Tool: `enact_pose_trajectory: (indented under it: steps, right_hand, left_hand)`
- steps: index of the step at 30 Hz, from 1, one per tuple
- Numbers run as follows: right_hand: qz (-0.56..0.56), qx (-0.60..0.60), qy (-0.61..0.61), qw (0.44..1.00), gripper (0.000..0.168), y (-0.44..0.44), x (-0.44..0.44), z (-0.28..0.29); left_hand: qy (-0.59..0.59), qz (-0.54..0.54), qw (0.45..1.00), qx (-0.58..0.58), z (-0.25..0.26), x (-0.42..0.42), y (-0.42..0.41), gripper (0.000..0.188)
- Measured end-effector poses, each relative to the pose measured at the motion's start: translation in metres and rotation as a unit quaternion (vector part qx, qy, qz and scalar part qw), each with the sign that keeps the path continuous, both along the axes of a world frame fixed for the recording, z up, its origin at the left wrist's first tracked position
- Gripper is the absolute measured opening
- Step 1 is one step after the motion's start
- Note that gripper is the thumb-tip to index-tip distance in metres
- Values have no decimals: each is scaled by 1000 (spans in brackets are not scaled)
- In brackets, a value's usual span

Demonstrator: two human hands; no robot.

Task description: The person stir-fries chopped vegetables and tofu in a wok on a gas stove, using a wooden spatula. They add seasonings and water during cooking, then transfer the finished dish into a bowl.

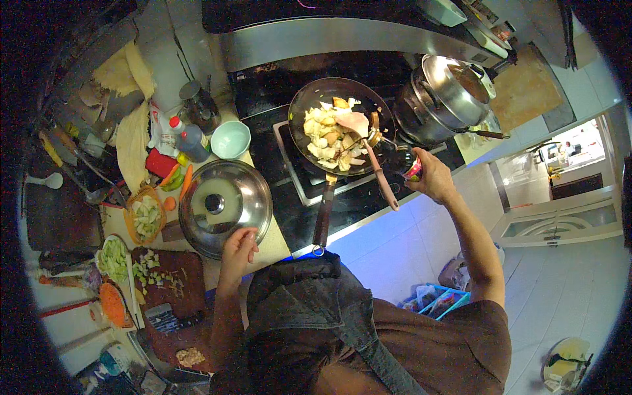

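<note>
My right hand [434, 177] grips a dark glass bottle [402, 160] with a coloured label. The bottle is tilted, its neck over the right side of a dark frying pan [305, 101] on the stove. A thin dark streak shows below its mouth. Pale chopped food pieces [323, 126] lie in the pan. A pink spatula [379, 173] rests in it, its handle hanging over the near rim. My left hand [241, 249], fingers curled and holding nothing visible, is at the near edge of a domed lid [254, 197] with a black knob.
A steel pot [424, 106] stands right of the pan. Leftward are a pale green bowl [231, 139], a dark sauce bottle [193, 143], a yellow basket [145, 217] of cut vegetables, and a cutting board [192, 276] bearing a cleaver [168, 318]. The pan handle [323, 212] points towards my body.
</note>
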State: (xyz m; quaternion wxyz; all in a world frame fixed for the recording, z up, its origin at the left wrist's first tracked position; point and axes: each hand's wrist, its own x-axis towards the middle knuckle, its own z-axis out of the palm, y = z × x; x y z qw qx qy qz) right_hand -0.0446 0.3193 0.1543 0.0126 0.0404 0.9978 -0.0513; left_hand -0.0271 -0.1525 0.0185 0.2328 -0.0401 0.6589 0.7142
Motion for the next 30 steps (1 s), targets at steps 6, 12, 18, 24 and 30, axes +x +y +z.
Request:
enact_pose_trajectory:
  steps: [6, 12, 18, 24, 30]
  right_hand:
    - [-39, -164, 56, 984, 82, 1, 4, 2]
    - [160, -288, 138, 934, 80, -82, 3, 46]
    - [260, -223, 92, 935, 84, -171, -21, 43]
    - [269, -352, 87, 892, 82, -256, -48, 40]
    - [314, -475, 61, 820, 94, -373, -75, 33]
  left_hand:
    - [-2, -21, 1000, -8, 6, -9, 2, 25]
    - [160, -66, 983, 61, 101, -82, 37, 33]
    - [439, -150, 885, 47, 227, -120, 52, 41]
    - [597, 33, 774, -206, 224, -97, -24, 41]
    - [614, 146, 707, -320, 251, -98, -87, 42]
